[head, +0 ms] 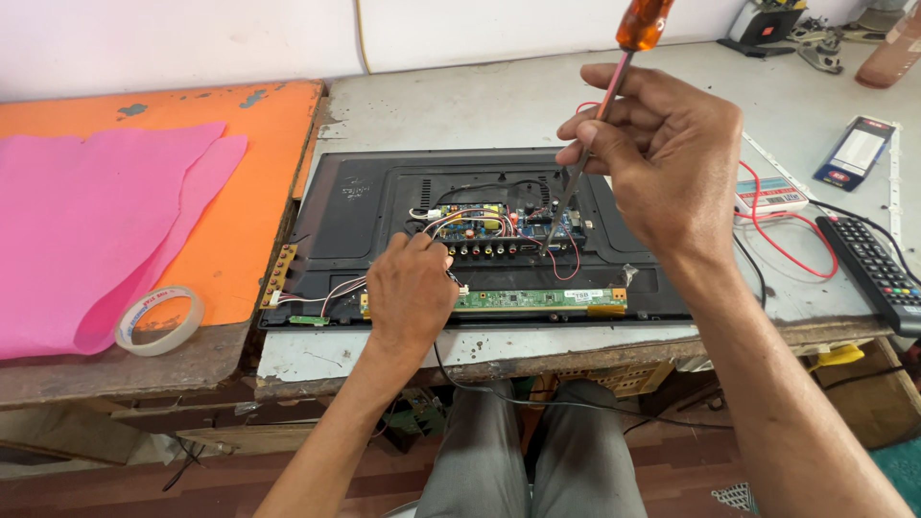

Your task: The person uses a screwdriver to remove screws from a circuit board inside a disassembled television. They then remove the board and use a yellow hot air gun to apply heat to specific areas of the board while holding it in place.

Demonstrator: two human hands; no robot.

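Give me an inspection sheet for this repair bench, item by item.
Surface: worn grey bench top, paint chipped along the front edge; an orange table butts against it on the left.
Job's things: flat-screen panel lying back-up, circuit boards exposed; orange-handled screwdriver, tip down on the main board.
Clutter: pink sheets, tape roll, remote control, blue-and-white box, tools at the far corner.
Grippers: left hand rests on the panel by the boards; right hand grips the screwdriver shaft.
Cables: red lead looping near a small meter; black cable hanging off the front edge.
Surroundings: white wall, wooden floor, the person's knees under the bench.
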